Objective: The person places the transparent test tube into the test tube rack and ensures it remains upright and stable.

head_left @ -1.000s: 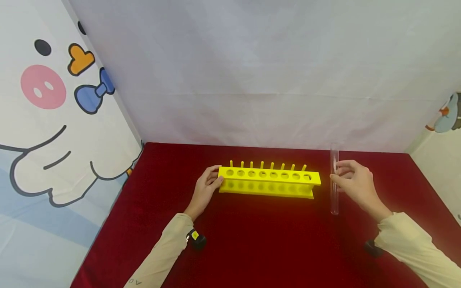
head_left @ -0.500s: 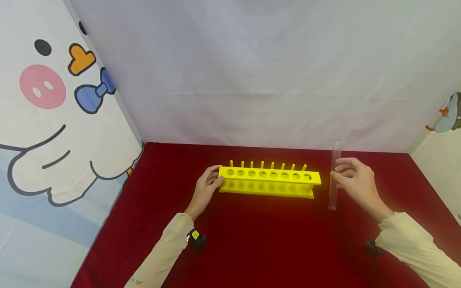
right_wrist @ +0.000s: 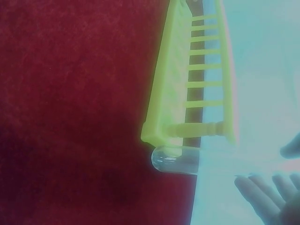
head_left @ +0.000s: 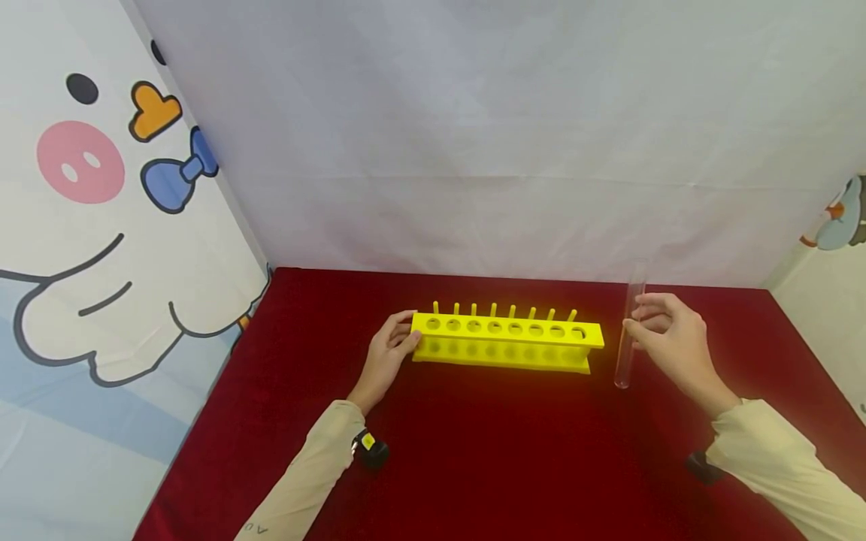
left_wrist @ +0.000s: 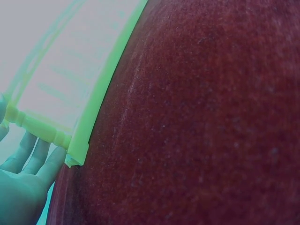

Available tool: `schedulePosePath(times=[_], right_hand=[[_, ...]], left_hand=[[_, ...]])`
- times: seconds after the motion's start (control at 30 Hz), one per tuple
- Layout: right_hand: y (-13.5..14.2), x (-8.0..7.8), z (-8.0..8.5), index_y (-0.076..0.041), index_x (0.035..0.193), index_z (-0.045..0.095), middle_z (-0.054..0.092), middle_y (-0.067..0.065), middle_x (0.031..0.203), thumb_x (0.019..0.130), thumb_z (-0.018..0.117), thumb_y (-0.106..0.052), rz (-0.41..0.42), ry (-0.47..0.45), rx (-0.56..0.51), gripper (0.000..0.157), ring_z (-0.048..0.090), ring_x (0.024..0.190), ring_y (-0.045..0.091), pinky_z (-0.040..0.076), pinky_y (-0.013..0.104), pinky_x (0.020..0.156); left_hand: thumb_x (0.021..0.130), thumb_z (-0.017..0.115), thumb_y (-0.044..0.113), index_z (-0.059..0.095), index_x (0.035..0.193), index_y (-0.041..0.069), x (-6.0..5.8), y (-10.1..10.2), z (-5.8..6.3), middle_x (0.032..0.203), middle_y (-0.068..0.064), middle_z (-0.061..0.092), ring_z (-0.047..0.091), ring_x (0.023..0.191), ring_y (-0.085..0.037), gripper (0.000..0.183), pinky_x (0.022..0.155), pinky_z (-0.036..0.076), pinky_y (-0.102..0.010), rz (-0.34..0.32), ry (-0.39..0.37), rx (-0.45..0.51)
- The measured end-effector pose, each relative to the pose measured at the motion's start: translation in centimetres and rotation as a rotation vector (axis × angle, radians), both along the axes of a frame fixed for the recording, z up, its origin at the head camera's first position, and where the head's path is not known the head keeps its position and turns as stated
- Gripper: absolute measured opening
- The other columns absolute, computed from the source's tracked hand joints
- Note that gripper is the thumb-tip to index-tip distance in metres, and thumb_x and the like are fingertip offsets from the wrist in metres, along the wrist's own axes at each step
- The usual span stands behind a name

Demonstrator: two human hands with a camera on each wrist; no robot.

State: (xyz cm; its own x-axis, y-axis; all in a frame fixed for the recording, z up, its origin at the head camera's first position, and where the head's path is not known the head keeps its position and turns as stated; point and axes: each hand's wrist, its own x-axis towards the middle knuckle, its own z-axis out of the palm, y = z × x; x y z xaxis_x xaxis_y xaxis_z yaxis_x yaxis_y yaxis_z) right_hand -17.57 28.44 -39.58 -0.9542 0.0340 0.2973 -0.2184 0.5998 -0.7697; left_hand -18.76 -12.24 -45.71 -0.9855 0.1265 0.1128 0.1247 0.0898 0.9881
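Note:
A yellow test tube rack [head_left: 504, 336] with a row of round holes and upright pegs stands on the red cloth. My left hand [head_left: 382, 363] holds its left end, thumb at the front and fingers around the side; the left wrist view shows the fingers by the rack's end post [left_wrist: 40, 129]. Just off the rack's right end, my right hand [head_left: 676, 344] pinches a clear glass test tube [head_left: 624, 364] between thumb and fingers. The tube leans slightly, its rounded bottom toward the rack. In the right wrist view the tube's closed end [right_wrist: 173, 160] appears beside the rack's end.
Red cloth [head_left: 501, 458] covers the table. A white curtain [head_left: 473, 150] hangs behind its back edge. Cartoon-printed cloth [head_left: 88, 285] hangs at the left, and another printed panel [head_left: 839, 293] stands at the right.
The test tube has tilted from upright, its bottom swinging left toward the rack and rising slightly as its top moves right. The right hand has shifted slightly; the left hand and rack stay put.

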Motion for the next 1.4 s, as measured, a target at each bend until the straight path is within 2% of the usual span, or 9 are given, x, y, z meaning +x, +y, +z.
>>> schedulePosePath(times=[0.33,0.63,0.7,0.93,1.07,1.23,1.3,1.4], right_hand=[[-0.4,0.4,0.4,0.009,0.119,0.053,0.059,0.012,0.093,0.085,0.066,0.002,-0.002,0.023,-0.037,0.037,0.061,0.069,-0.001,0.053,0.019,0.057],[-0.5,0.6,0.6,0.005,0.118,0.053,0.059,0.005,0.092,0.085,0.068,-0.003,-0.016,0.033,-0.071,0.037,0.061,0.071,-0.001,0.053,0.019,0.059],[-0.6,0.7,0.7,0.005,0.118,0.054,0.059,0.002,0.091,0.084,0.069,-0.002,-0.016,0.041,-0.082,0.037,0.061,0.07,-0.001,0.053,0.019,0.058],[-0.7,0.9,0.9,0.004,0.115,0.055,0.06,-0.005,0.088,0.083,0.07,0.0,-0.023,0.075,-0.112,0.036,0.062,0.07,0.0,0.053,0.021,0.058],[-0.8,1.0,1.1,0.003,0.114,0.056,0.059,-0.005,0.088,0.083,0.07,0.0,-0.028,0.099,-0.116,0.034,0.061,0.07,0.0,0.053,0.019,0.059],[-1.0,1.1,1.3,0.004,0.114,0.055,0.06,-0.004,0.089,0.083,0.07,0.001,-0.026,0.118,-0.116,0.034,0.061,0.071,-0.001,0.052,0.017,0.059],[-1.0,1.2,1.5,0.004,0.113,0.055,0.06,-0.004,0.089,0.083,0.07,0.001,-0.029,0.121,-0.119,0.034,0.061,0.071,0.0,0.052,0.016,0.059],[-1.2,1.3,1.7,0.004,0.113,0.055,0.06,-0.005,0.089,0.083,0.07,0.0,-0.035,0.12,-0.123,0.034,0.061,0.071,-0.001,0.052,0.016,0.059]], left_hand=[[0.096,0.056,0.013,0.047,0.135,0.007,0.1,-0.1,0.0,0.118,-0.022,0.054,0.054,0.109,-0.036,0.04,0.092,0.044,-0.052,-0.011,0.002,0.006],[0.096,0.056,0.013,0.048,0.134,0.007,0.1,-0.2,0.0,0.118,-0.022,0.055,0.055,0.108,-0.033,0.04,0.091,0.045,-0.048,-0.009,0.0,-0.005],[0.096,0.056,0.012,0.048,0.134,0.007,0.1,-0.3,0.0,0.118,-0.022,0.055,0.055,0.108,-0.033,0.039,0.091,0.045,-0.051,-0.011,0.002,-0.001],[0.096,0.056,0.013,0.047,0.134,0.007,0.2,-0.3,0.1,0.118,-0.022,0.054,0.055,0.107,-0.033,0.039,0.088,0.047,-0.038,-0.014,-0.004,-0.005],[0.096,0.056,0.012,0.047,0.134,0.005,0.3,-0.3,0.3,0.117,-0.023,0.054,0.054,0.108,-0.036,0.039,0.086,0.047,-0.033,-0.014,-0.001,-0.01],[0.096,0.056,0.011,0.046,0.134,0.002,0.3,-0.3,0.4,0.117,-0.023,0.054,0.055,0.107,-0.034,0.04,0.084,0.047,-0.027,-0.017,-0.011,-0.009],[0.096,0.056,0.011,0.045,0.135,0.001,0.1,-0.4,0.1,0.118,-0.023,0.054,0.055,0.107,-0.034,0.042,0.084,0.047,-0.027,-0.02,-0.018,-0.002],[0.096,0.056,0.012,0.044,0.136,0.001,-0.4,-0.6,-1.0,0.118,-0.022,0.054,0.055,0.108,-0.035,0.043,0.085,0.048,-0.029,-0.02,-0.019,0.009]])
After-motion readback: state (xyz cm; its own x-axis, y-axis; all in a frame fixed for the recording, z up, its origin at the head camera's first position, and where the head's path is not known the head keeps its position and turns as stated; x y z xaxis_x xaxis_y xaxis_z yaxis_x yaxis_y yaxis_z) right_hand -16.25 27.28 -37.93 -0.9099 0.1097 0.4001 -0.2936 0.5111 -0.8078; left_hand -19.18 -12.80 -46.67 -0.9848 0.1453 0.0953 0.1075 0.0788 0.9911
